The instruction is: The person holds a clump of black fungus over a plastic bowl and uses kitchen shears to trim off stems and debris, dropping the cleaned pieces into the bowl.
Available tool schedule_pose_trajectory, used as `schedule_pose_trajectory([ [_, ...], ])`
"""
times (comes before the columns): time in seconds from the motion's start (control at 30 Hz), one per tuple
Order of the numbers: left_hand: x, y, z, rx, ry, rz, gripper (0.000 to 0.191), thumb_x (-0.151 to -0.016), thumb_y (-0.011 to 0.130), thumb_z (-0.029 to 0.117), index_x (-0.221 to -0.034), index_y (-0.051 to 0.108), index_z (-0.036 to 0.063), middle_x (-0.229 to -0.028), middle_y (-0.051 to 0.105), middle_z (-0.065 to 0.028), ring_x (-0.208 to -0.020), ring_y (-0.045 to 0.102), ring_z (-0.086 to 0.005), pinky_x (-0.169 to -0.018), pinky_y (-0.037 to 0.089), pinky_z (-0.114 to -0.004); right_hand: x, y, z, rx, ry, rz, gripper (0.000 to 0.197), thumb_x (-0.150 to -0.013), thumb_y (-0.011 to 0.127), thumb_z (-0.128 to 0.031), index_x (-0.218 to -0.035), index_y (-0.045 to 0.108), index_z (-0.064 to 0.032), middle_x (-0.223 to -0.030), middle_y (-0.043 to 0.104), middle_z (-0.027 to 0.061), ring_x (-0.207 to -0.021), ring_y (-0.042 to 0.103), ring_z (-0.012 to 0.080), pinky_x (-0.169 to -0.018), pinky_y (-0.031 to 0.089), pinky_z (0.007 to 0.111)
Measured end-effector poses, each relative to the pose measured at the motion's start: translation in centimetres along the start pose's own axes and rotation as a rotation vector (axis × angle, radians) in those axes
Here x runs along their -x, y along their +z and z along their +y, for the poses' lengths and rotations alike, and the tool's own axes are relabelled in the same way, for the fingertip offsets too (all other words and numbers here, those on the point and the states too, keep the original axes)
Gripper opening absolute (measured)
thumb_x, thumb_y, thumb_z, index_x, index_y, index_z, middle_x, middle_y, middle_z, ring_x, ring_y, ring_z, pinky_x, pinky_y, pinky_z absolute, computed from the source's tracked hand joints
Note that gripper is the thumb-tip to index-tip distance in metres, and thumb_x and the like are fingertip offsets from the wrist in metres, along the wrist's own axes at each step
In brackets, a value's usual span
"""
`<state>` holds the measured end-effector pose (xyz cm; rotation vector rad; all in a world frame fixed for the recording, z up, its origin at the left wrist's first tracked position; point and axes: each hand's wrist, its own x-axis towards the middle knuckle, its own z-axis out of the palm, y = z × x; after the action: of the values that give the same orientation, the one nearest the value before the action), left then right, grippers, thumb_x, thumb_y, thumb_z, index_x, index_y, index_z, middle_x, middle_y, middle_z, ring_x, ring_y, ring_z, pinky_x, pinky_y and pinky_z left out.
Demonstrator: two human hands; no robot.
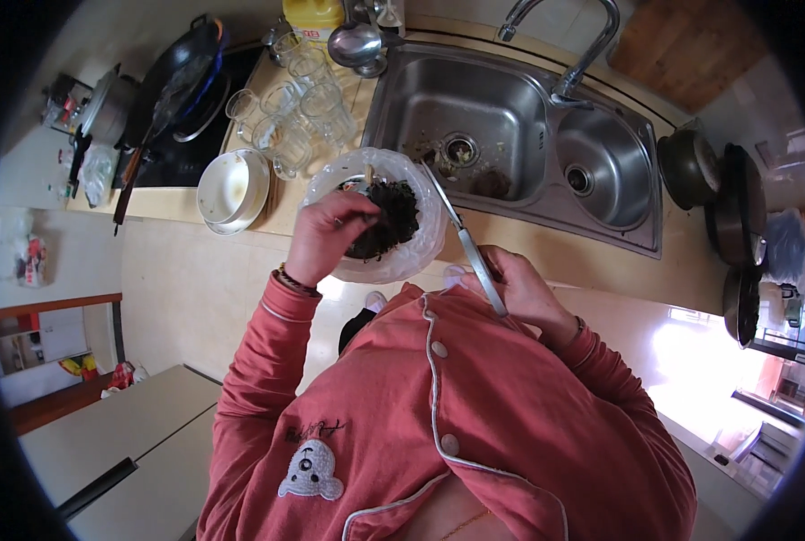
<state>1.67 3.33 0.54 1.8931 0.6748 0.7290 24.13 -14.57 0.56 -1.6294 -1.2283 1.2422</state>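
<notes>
My left hand (331,226) is over a bin lined with a clear plastic bag (426,237), thumb and fingertips pinched together. Whether something small is between them cannot be made out. Dark, leafy-looking waste (399,216) fills the middle of the bag, and a pale stick (369,174) pokes up at its far side. In my right hand (521,280) is a long, slim metal tool that looks like a knife (473,253), seen nearly edge-on. Its thin end points away from me, between the bag and the sink.
The double steel sink (548,162) has food scraps (462,154) around its drain. Left of it stand several glass mugs (284,142) and stacked white bowls (230,186). A wok (179,88) sits on the hob (159,162); pots (688,169) line the right side.
</notes>
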Motion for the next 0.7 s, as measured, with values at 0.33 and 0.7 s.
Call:
schedule_pose_trajectory([
  [0.33, 0.7, -1.0, -1.3, 1.108, -0.582, 0.273, 0.009, -0.086, 0.058, 0.003, -0.094, 0.059, 0.0063, -0.087, 0.062, -0.0022, -0.072, 0.056, -0.0105, -0.061, 0.046, -0.021, -0.5, -1.0, 0.1, 0.039, -0.077, -0.271, 0.047, -0.075, 0.073, -0.033, -0.101, 0.054, 0.0015, -0.082, 0.061, 0.0102, -0.075, 0.057, 0.0157, -0.07, 0.046, 0.03],
  [0.7, 0.9, -0.1, -2.3, 1.62, -0.653, 0.407, 0.009, -0.087, 0.057, 0.006, -0.096, 0.056, 0.003, -0.082, 0.06, -0.0044, -0.069, 0.056, -0.0133, -0.064, 0.049, -0.026, -0.2, 0.4, -0.7, -0.013, 0.002, -0.152, 0.034, -0.08, 0.068, -0.025, -0.096, 0.055, 0.0013, -0.079, 0.061, 0.009, -0.074, 0.058, 0.0158, -0.067, 0.046, 0.03],
])
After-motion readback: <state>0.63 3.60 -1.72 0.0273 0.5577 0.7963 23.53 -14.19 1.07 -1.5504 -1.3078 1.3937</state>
